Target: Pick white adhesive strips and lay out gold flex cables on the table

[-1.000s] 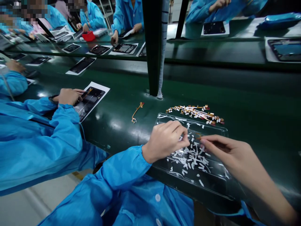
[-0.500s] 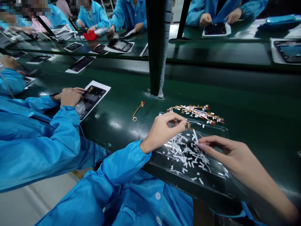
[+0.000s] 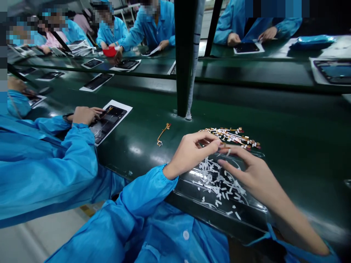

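My left hand (image 3: 192, 151) and my right hand (image 3: 248, 171) meet fingertip to fingertip over a clear plastic tray (image 3: 219, 204). Both pinch a small orange flex-cable part with a white tab (image 3: 223, 148). The tray holds several peeled white backing strips (image 3: 219, 180). Just behind the tray lies a pile of orange flex cables with white tabs (image 3: 233, 135). A single orange flex cable (image 3: 163, 133) lies alone on the green belt to the left.
A co-worker's blue sleeve and hand (image 3: 85, 115) rest on a dark device panel on white paper (image 3: 109, 118) at my left. A dark green post (image 3: 183, 58) stands behind the pile. More panels and people in blue coats line the far benches.
My hands rose from the tray's middle to its far edge and came together. The right hand moved up and left to meet the left at the small part.
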Motion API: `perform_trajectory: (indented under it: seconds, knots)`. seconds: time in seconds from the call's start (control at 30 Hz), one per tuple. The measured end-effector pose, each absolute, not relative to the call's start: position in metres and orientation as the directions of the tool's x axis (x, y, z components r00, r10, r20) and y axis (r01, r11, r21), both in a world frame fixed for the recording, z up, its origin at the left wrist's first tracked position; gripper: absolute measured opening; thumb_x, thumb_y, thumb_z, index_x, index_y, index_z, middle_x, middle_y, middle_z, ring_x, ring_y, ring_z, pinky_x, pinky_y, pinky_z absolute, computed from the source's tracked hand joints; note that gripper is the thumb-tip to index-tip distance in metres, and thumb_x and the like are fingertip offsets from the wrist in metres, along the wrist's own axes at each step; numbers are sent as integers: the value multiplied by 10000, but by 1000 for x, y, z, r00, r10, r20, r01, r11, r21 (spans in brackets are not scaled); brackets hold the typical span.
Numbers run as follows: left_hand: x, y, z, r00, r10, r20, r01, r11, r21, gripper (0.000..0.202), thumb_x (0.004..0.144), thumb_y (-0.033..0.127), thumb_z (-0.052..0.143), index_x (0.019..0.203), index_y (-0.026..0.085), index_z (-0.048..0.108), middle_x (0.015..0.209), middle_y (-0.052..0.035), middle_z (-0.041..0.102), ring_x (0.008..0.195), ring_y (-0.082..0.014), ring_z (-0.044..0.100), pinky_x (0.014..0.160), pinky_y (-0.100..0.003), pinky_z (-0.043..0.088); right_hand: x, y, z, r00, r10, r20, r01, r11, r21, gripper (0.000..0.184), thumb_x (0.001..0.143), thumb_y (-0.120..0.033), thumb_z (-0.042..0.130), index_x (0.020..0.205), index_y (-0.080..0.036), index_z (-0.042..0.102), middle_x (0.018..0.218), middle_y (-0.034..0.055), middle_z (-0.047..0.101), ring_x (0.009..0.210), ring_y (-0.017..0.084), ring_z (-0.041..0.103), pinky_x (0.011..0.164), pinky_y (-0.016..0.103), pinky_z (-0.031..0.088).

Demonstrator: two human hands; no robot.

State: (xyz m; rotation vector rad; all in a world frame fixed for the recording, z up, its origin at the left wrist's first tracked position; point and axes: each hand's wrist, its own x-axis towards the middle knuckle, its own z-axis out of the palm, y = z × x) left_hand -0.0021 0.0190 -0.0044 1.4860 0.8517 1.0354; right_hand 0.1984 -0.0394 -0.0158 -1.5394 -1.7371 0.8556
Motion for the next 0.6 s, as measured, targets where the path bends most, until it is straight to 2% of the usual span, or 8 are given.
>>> perform_trajectory:
  seconds: [0.07,0.13,0.23,0.33,0.43,0.5,0.6]
  knots:
    - [-6,24,-6,334,927,169,-32,-169,985,180,917,335,700,898,163,750,866,-29,747,702,-99,647,657,-222,506,198,-40,-13,-83,996,-25,542,24,-840,390,881,-623,672,939,-253,778,1045,62,800,981,277,741,902,416,575]
    - [-11,29,-9,302,939,167,-23,-167,986,180,924,333,694,885,163,742,802,-14,722,676,-94,641,644,-216,510,199,-44,-12,-44,995,-89,518,-54,-854,397,819,-639,725,868,-252,797,929,53,807,870,264,745,830,392,579]
    - [-17,29,-16,205,958,202,57,-218,974,154,950,300,659,934,168,737,839,-20,722,691,-97,654,610,-208,509,200,-50,-12,46,992,-122,454,-129,-881,406,744,-638,783,872,-256,826,958,60,818,917,282,748,824,376,576]
    - [-16,14,-21,66,912,406,268,-408,873,173,961,190,611,1080,201,736,1068,-47,730,798,-96,681,681,-218,547,200,-55,-11,143,985,-101,433,-154,-888,425,732,-644,783,892,-254,838,978,66,818,930,293,743,786,363,569]
    - [-8,-8,-25,194,818,541,386,-571,724,169,982,231,627,1095,212,753,1066,-39,737,875,-114,709,833,-259,590,200,-56,-8,138,989,-52,490,-114,-864,404,745,-640,767,858,-257,831,954,65,813,861,285,734,728,359,560]
    - [-1,-19,-28,295,799,524,394,-601,695,199,994,334,650,1097,208,765,1045,-38,756,906,-136,729,846,-269,600,198,-57,-5,82,996,-30,539,-70,-840,370,790,-617,743,852,-261,821,963,66,810,862,286,731,737,363,563]
    - [4,-24,-32,329,815,476,402,-577,711,246,1011,394,632,1092,218,783,1055,-38,775,949,-158,745,847,-279,600,197,-58,-2,-7,1000,14,596,16,-803,358,880,-594,674,895,-262,808,1032,82,804,907,292,736,785,379,576]
